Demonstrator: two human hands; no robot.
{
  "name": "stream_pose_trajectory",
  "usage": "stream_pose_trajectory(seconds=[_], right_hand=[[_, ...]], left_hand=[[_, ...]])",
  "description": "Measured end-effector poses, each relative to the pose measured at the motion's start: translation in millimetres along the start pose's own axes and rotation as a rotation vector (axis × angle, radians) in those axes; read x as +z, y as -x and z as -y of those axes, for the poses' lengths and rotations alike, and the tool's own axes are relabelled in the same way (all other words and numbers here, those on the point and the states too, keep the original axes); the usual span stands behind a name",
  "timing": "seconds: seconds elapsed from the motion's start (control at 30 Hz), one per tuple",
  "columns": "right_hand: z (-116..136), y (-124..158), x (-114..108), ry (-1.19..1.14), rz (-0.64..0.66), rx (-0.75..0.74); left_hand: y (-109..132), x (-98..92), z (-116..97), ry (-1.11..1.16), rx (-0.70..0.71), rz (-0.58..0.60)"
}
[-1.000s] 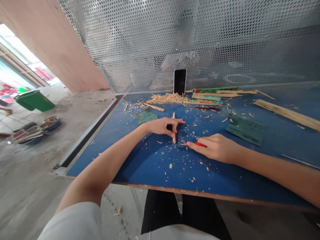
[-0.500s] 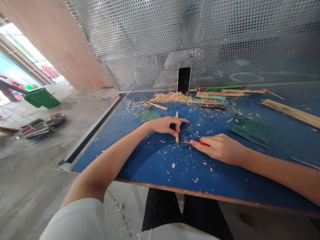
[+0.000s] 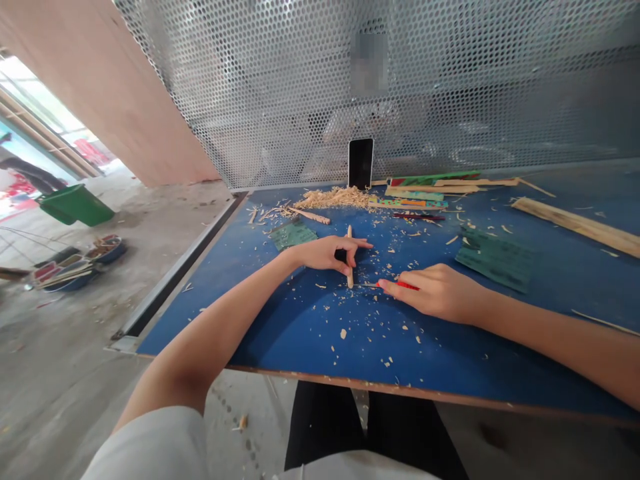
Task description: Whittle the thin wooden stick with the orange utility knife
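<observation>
My left hand (image 3: 336, 253) pinches a short, slim wooden stick (image 3: 350, 277) and holds it against the blue tabletop (image 3: 300, 333). The stick points away from me, its rounded near end showing below my fingers. In my right hand (image 3: 435, 291) is a small red-handled carving knife (image 3: 409, 286), my fingers closed round the handle. Its thin blade reaches left and ends close beside the stick's near end; whether it touches the wood I cannot tell. Small wood chips (image 3: 343, 333) lie scattered around both hands.
A phone (image 3: 361, 164) leans upright on the perforated metal screen (image 3: 280, 100), behind a heap of shavings (image 3: 335, 198). Wooden strips (image 3: 430, 189) lie at the back, a longer board (image 3: 580, 227) at right. Green sandpaper-like sheets (image 3: 495, 259) (image 3: 293, 233) flank the hands.
The view has shifted slightly, so everything appears a little further left. Both hands keep their grips, and the knife tip stays near the stick's near end.
</observation>
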State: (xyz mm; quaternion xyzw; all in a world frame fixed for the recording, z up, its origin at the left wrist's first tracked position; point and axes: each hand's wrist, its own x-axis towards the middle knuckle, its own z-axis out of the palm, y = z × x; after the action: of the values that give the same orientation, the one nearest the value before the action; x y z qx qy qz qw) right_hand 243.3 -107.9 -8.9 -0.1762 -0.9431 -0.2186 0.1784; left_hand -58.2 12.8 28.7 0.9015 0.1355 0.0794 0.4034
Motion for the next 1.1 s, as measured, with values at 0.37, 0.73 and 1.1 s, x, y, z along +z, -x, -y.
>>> stream_pose_trajectory(seconds=[0.37,0.73,1.1], right_hand=[[2.1,-3.9,0.5,-0.019,0.021,0.001],[7.3,-5.4,-0.6,-0.015,0.090,0.018],[6.2,-5.6,-0.3,0.007,0.047,0.019]], left_hand=[[-1.1,0.3,1.2,0.034,-0.019,-0.007],[0.0,-0.3,-9.0,-0.017,-0.026,-0.014],[-0.1,-1.6,-4.1,-0.011,-0.020,-0.007]])
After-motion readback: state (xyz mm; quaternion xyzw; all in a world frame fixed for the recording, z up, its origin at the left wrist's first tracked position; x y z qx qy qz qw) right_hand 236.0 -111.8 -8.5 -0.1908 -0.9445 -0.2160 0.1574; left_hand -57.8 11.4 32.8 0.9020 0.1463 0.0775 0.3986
